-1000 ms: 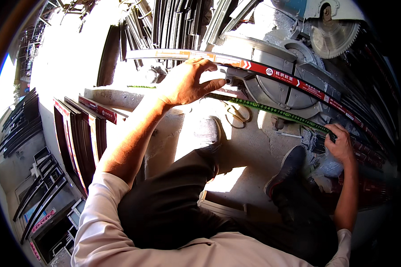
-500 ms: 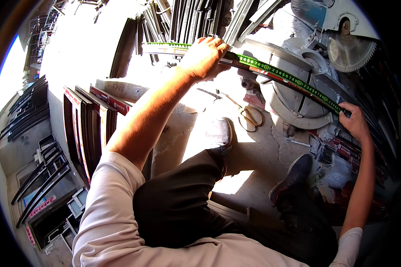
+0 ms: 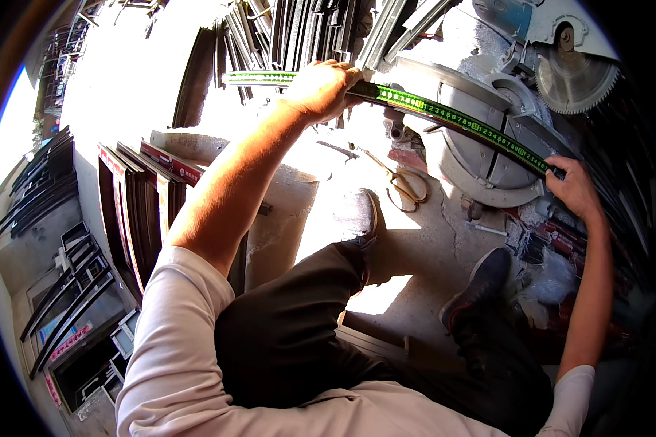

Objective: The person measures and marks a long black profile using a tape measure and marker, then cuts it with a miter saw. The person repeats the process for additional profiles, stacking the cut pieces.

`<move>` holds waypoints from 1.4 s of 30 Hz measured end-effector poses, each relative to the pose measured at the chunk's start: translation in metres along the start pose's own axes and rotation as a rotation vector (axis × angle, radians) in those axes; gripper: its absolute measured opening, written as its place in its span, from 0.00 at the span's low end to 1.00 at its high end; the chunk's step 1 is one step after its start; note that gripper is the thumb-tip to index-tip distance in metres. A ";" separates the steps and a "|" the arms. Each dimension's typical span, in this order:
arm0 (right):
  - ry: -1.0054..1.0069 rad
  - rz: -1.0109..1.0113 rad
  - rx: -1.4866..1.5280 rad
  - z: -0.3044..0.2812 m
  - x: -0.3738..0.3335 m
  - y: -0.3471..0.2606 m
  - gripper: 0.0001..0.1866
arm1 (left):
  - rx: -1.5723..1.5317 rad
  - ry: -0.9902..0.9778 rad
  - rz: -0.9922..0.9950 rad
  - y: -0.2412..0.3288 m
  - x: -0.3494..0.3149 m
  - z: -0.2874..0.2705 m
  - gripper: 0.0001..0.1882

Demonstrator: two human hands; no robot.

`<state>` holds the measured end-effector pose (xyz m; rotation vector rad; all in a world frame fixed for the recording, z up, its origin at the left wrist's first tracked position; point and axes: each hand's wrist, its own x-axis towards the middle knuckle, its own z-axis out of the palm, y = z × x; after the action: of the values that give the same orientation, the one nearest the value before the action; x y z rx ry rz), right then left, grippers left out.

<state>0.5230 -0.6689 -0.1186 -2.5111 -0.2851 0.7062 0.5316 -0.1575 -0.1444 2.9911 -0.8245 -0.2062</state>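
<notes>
A green tape measure blade [image 3: 455, 116] is stretched from the upper middle to the right, lying along a long dark profile bar [image 3: 486, 144]. My left hand [image 3: 322, 90] is closed around the bar and tape near their left part, and the tape's brightly lit end sticks out beyond it. At the other side my right hand [image 3: 574, 188] pinches tape and bar together with thumb and fingers. Both hold them above the round metal table of a mitre saw [image 3: 463, 164]. Whether the tape's case is in either hand is hidden.
The saw's toothed blade [image 3: 577, 81] is raised at the upper right. Gold-handled scissors [image 3: 408, 191] lie on the floor by my shoe [image 3: 357, 215]. Metal profiles [image 3: 313, 33] stand at the back, flat boxes [image 3: 135, 197] at the left. A plastic bag [image 3: 550, 280] lies at the right.
Both hands have shifted slightly left and up with the tape and bar. The bar's red-and-white side, visible before, is now mostly turned out of sight under the tape.
</notes>
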 end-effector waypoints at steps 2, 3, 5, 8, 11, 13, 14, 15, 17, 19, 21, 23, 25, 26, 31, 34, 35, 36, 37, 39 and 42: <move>-0.020 0.021 0.002 0.001 0.002 -0.004 0.18 | -0.035 -0.019 -0.021 -0.004 -0.002 0.000 0.21; 0.012 0.009 -0.030 0.001 0.001 -0.008 0.19 | -0.029 -0.003 -0.022 -0.004 -0.003 0.003 0.21; -0.031 0.053 -0.039 -0.003 0.001 -0.016 0.20 | -0.007 0.037 -0.013 -0.005 -0.004 0.009 0.22; -0.015 0.032 -0.044 0.000 0.002 -0.008 0.22 | -0.004 0.017 -0.016 -0.003 -0.003 0.005 0.22; -0.005 0.031 -0.078 0.001 0.005 0.000 0.23 | -0.051 0.030 -0.003 -0.004 -0.002 0.007 0.20; 0.021 -0.002 -0.079 0.004 0.005 0.005 0.24 | -0.030 0.058 0.002 -0.005 -0.002 0.009 0.20; 0.016 0.012 -0.086 0.003 0.004 0.007 0.24 | -0.047 0.062 0.008 -0.005 -0.001 0.011 0.20; 0.012 0.020 -0.087 0.004 0.006 0.006 0.24 | -0.017 0.071 0.012 -0.005 -0.002 0.010 0.20; 0.012 0.033 -0.091 0.003 0.007 0.004 0.23 | -0.008 0.060 0.003 -0.005 -0.003 0.011 0.21; 0.021 0.022 -0.076 0.007 0.007 -0.002 0.22 | 0.007 0.070 0.008 -0.005 -0.008 0.006 0.22; 0.047 -0.018 -0.069 0.007 0.003 0.007 0.19 | -0.012 0.010 -0.028 -0.002 -0.001 0.008 0.22; 0.008 0.005 -0.031 0.004 0.004 0.006 0.18 | -0.010 0.005 -0.028 -0.002 -0.001 0.005 0.22; 0.007 0.025 -0.022 0.004 0.003 0.007 0.18 | -0.027 0.005 -0.018 -0.002 0.000 0.006 0.21; 0.011 0.008 -0.014 0.007 0.005 0.008 0.18 | -0.018 -0.019 -0.038 -0.004 -0.002 0.005 0.20; 0.024 -0.014 -0.005 0.008 0.008 0.018 0.17 | -0.033 -0.008 -0.033 -0.005 -0.003 0.006 0.19; 0.004 0.015 0.005 0.007 0.009 0.018 0.17 | -0.033 0.020 -0.021 -0.003 -0.004 0.004 0.19; -0.002 0.012 0.005 0.007 0.010 0.019 0.17 | -0.032 0.013 -0.026 -0.003 -0.005 0.003 0.20; -0.006 0.012 0.002 0.007 0.010 0.021 0.17 | -0.035 0.010 -0.027 -0.002 -0.005 0.002 0.20; 0.005 0.004 0.004 0.007 0.009 0.023 0.16 | -0.034 0.020 -0.020 -0.002 -0.005 0.003 0.20; 0.026 -0.011 0.008 0.007 0.007 0.025 0.16 | -0.032 0.039 -0.004 -0.002 -0.004 0.005 0.20; 0.008 -0.020 0.012 0.007 0.007 0.016 0.15 | -0.020 0.038 -0.017 -0.002 -0.004 0.007 0.20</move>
<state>0.5264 -0.6770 -0.1354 -2.4957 -0.3016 0.6877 0.5283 -0.1534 -0.1508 2.9750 -0.7888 -0.1568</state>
